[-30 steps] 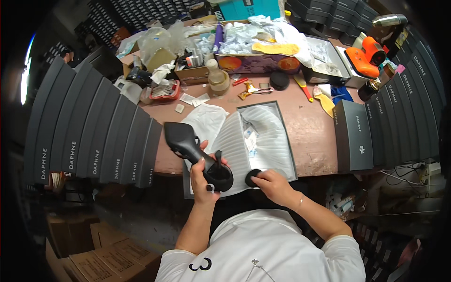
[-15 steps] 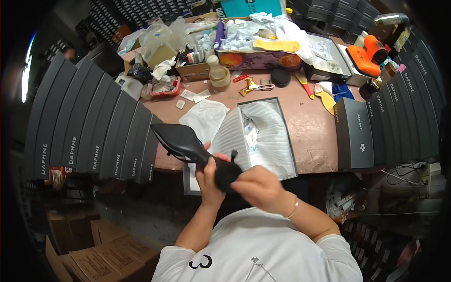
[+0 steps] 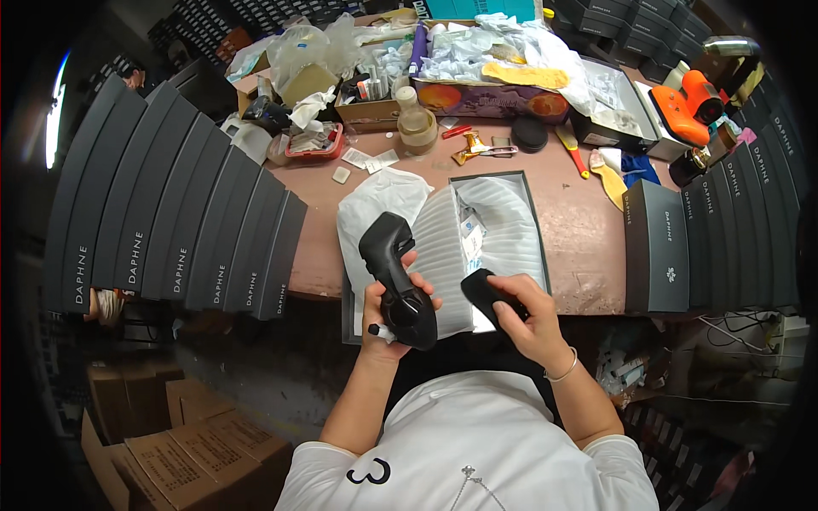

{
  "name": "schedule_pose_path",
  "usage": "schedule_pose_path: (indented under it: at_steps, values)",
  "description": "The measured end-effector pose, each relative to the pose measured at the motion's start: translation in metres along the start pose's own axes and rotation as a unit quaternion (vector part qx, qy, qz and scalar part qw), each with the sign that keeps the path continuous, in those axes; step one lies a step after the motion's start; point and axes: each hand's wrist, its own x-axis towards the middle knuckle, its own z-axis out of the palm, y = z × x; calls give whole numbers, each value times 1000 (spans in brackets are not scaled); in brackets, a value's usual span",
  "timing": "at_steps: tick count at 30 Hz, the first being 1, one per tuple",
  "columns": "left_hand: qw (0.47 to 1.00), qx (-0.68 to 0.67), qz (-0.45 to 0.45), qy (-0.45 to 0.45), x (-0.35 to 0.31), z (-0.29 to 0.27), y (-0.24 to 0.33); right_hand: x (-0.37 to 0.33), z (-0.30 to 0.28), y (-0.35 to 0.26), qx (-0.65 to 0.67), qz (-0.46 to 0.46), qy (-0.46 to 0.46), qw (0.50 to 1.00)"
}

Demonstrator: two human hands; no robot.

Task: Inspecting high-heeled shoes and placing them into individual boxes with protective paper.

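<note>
My left hand [image 3: 377, 347] is closed around a black heeled shoe [image 3: 411, 311], its heel end up and away from me. A short strap end with a white bit sticks out beside my wrist. In my right hand [image 3: 535, 322] is a black oblong pad [image 3: 487, 294], gripped between thumb and fingers, apart from the shoe. Beneath both hands lies an open grey shoe box [image 3: 530, 230], lined with white ribbed wrapping [image 3: 434, 247]. A white sheet [image 3: 366, 204] spreads at its left.
Dark shoe boxes stand in rows at the left [image 3: 170, 204] and right [image 3: 665, 247]. Behind lie a glass jar [image 3: 417, 132], a red-handled brush [image 3: 575, 153], a round black tin [image 3: 529, 134], a purple carton [image 3: 477, 98] of crumpled paper and an orange device [image 3: 682, 111].
The shoe has turned in my left hand from pointing left to standing nearly upright. My right hand, blurred against it before, has moved right and away with the black pad.
</note>
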Motion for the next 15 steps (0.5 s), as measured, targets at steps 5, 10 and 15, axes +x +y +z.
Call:
schedule_pose_path:
  at_steps: [5,10,15]
  values:
    - [994,102,-40,-19,-5,-4,-8,7,39,-30,-125,-328,-113,930]
    - [988,141,-24,-57,-11,-15,9,8,21,-7,-105,-187,-67,974]
    - [964,266,21,-6,-11,-9,8,-6,66,-34,-31,-180,-69,981]
